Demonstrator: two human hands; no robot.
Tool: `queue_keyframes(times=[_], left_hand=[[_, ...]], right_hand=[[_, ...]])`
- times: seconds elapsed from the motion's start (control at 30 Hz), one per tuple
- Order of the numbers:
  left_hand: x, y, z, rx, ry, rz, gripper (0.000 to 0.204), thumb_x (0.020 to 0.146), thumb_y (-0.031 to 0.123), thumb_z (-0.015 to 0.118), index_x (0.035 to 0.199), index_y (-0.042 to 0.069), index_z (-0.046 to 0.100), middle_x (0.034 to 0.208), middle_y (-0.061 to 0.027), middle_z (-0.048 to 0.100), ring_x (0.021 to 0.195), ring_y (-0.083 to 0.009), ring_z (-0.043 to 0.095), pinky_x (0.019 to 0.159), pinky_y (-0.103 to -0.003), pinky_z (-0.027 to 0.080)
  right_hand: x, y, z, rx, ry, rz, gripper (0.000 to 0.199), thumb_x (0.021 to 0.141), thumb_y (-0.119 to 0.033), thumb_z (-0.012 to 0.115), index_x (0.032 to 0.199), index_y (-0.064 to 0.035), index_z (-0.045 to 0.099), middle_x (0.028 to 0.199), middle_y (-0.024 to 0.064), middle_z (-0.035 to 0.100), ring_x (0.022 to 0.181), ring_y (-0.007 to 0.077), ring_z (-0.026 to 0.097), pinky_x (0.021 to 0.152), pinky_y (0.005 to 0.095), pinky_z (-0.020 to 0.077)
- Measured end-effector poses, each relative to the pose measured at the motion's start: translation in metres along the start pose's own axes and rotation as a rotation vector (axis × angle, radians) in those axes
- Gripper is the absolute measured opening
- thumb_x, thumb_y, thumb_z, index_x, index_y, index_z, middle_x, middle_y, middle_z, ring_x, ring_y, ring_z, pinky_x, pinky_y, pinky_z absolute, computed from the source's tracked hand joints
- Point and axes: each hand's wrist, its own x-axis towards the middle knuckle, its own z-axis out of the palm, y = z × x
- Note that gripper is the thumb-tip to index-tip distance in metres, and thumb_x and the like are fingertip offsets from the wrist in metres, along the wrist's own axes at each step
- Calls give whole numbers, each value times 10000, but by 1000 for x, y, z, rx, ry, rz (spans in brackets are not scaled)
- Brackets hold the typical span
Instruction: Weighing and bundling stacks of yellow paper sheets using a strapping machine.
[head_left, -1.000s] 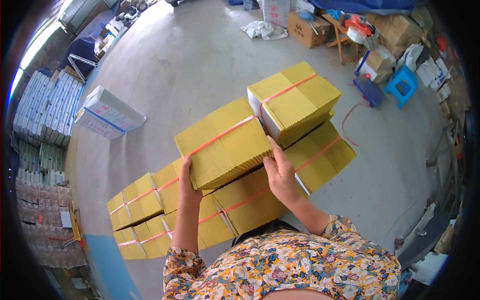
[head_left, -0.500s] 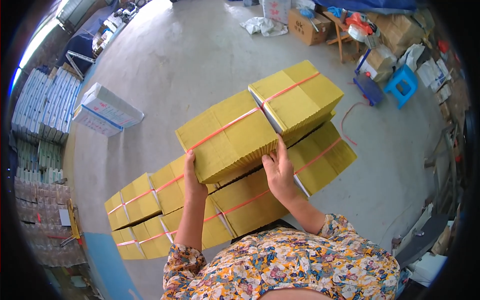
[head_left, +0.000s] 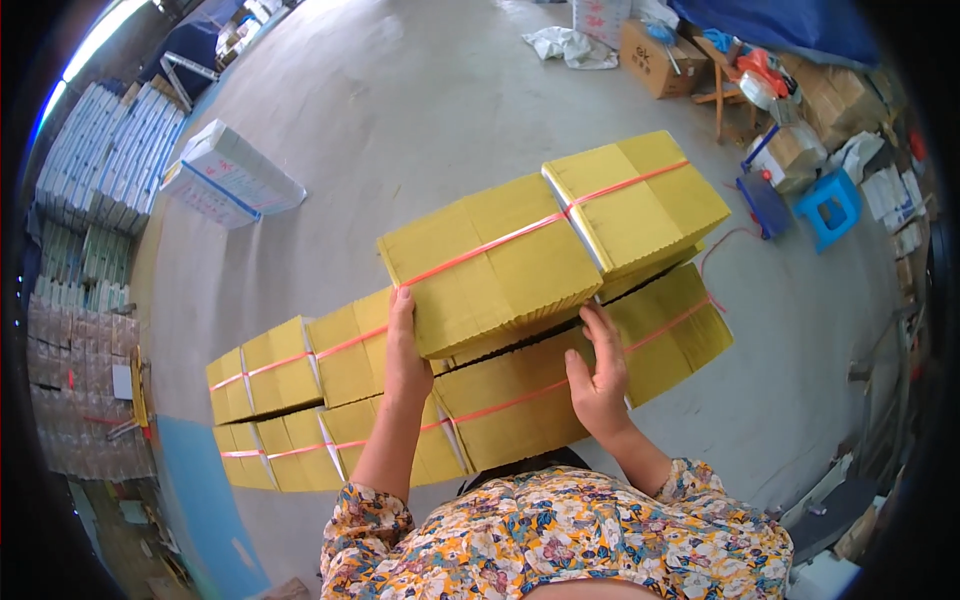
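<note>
A bundle of stacked yellow sheets (head_left: 490, 265), which look like folded card, lies tilted on top of long rows of similar bundles, bound with red strap. My left hand (head_left: 408, 355) grips its near left end, thumb up along the edge. My right hand (head_left: 600, 385) is open beside the near right corner, fingers apart and thumb raised. Whether its fingertips touch the bundle, I cannot tell. A second yellow bundle (head_left: 640, 205) adjoins the first on the right, with a white sheet between them. The lower front row (head_left: 520, 405) passes beneath both my hands.
A white wrapped package (head_left: 235, 175) stands on the grey floor at far left. Stacked white-blue packs (head_left: 105, 155) line the left side. At right are a blue stool (head_left: 832, 208), a cardboard box (head_left: 660, 58) and a wooden stand (head_left: 720, 95). Red strap trails on the floor.
My right hand has come off the bundle's near right corner and drawn back toward me, its fingers spreading. My left hand keeps its place at the left end. The whole view has shifted slightly.
</note>
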Motion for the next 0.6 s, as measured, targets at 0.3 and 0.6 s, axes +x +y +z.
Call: queue_keyframes(times=[0.3, 0.6], left_hand=[[-79, -7, -80, 132, 76, 345, 641, 1001, 292, 491, 1529, 41, 228, 1561, -109, 280, 1410, -212, 307, 1134, -351, 282], [-377, -115, -246, 227, 545, 227, 447, 971, 217, 574, 1355, 2, 491, 1251, -146, 613, 1126, -185, 597, 956, -325, 472]], right_hand=[[-51, -48, 55, 262, -301, -39, 349, 845, 95, 536, 1184, 24, 586, 1080, 164, 648, 957, 243, 664, 850, 328, 530], [-212, -127, 124, 506, -1084, -230, 231, 903, 113, 476, 1079, 63, 617, 955, 139, 656, 844, 182, 663, 802, 299, 540]])
